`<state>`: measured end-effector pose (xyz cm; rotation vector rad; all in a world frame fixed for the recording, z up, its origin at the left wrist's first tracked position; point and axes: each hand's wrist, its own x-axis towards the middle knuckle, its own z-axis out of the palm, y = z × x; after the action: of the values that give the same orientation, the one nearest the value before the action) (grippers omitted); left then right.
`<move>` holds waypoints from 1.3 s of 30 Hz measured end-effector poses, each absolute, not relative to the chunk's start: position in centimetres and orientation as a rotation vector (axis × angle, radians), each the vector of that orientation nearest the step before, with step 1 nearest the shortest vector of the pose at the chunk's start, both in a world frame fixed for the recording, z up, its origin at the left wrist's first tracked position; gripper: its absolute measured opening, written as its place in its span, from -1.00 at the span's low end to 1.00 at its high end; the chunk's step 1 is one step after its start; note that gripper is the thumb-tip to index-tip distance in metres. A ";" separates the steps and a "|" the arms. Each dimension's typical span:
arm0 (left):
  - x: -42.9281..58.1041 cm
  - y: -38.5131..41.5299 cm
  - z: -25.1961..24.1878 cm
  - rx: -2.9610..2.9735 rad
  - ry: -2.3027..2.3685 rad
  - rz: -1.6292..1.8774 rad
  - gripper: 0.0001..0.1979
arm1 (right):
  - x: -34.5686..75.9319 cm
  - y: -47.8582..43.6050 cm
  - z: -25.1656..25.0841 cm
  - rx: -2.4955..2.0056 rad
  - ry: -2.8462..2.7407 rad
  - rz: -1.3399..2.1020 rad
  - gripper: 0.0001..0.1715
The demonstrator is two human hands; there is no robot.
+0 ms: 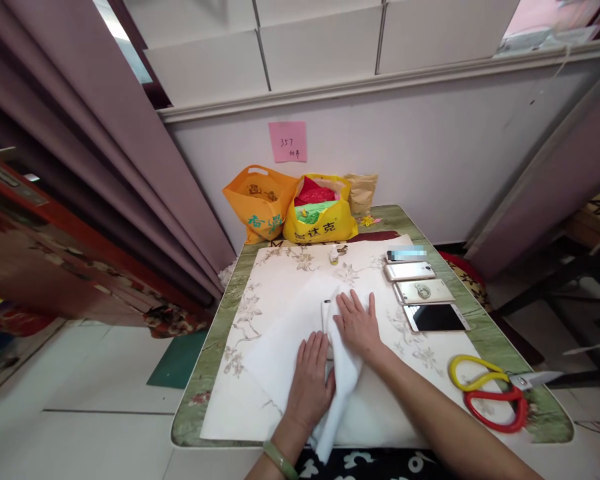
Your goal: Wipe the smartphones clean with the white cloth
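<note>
A white smartphone lies on a thin white wrapping sheet at the middle of the table. Only its upper end with the dark camera spot and part of its left edge show. The right part of the sheet is folded over the rest of it. My left hand, with a green bangle at the wrist, rests flat beside the phone's lower part, fingers stretched forward. My right hand presses on the folded sheet right of the phone, its fingers spread.
Several phones lie in a column at the right. Scissors with yellow and red handles sit at the right front. A small bottle stands behind the sheet. Orange and yellow bags stand at the back.
</note>
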<state>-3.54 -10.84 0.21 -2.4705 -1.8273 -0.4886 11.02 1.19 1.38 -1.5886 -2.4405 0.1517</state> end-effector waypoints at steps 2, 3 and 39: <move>-3.6 -10.8 0.1 -2.467 -1.835 -0.481 -0.27 | 10.3 1.4 1.4 -1.640 -2.437 0.138 -0.36; -3.7 -10.8 -0.1 -2.464 -1.836 -0.479 -0.24 | 9.8 1.4 1.5 -1.627 -2.450 0.148 -0.35; -3.5 -10.9 0.0 -2.464 -1.881 -0.609 -0.38 | 17.7 -3.3 1.5 -1.020 -2.659 0.183 -0.42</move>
<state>-3.54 -10.87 0.04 -2.4640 -1.8808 -0.6093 17.70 -3.30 1.51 -1.0201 -2.6588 0.1826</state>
